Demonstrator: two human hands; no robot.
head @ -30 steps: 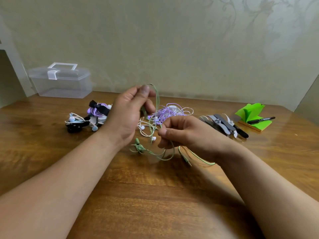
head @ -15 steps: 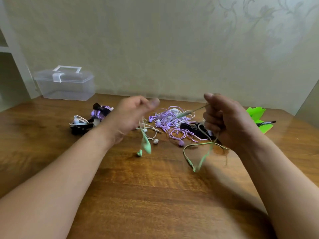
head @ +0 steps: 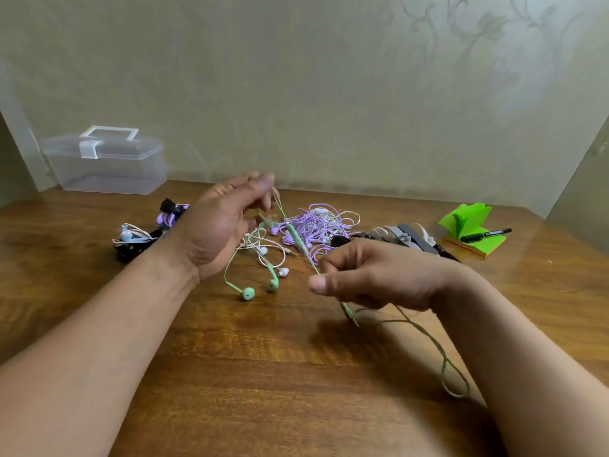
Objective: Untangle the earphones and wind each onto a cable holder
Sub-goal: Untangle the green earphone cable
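The left hand [head: 220,225] is raised above the worktop [head: 263,374] and pinches the cable of the green earphones [head: 293,235] at its fingertips. The right hand [head: 372,278] is lower and nearer, thumb and fingers closed on the same cable. The stretch between the hands is taut, both green earbuds lie on the wood under the left hand, and the plug end trails below the right hand.

Behind them lie tangled purple earphones [head: 316,222] and white earphones [head: 263,249]. The left wrist partly hides wound earphone bundles [head: 131,239], and the right hand covers the near edge of grey and black cable holders [head: 405,235]. Far right, a black marker [head: 484,234] rests on a green sticky-note pad [head: 468,222]; its print is too small to read. A clear plastic box [head: 105,163] stands by the wall.
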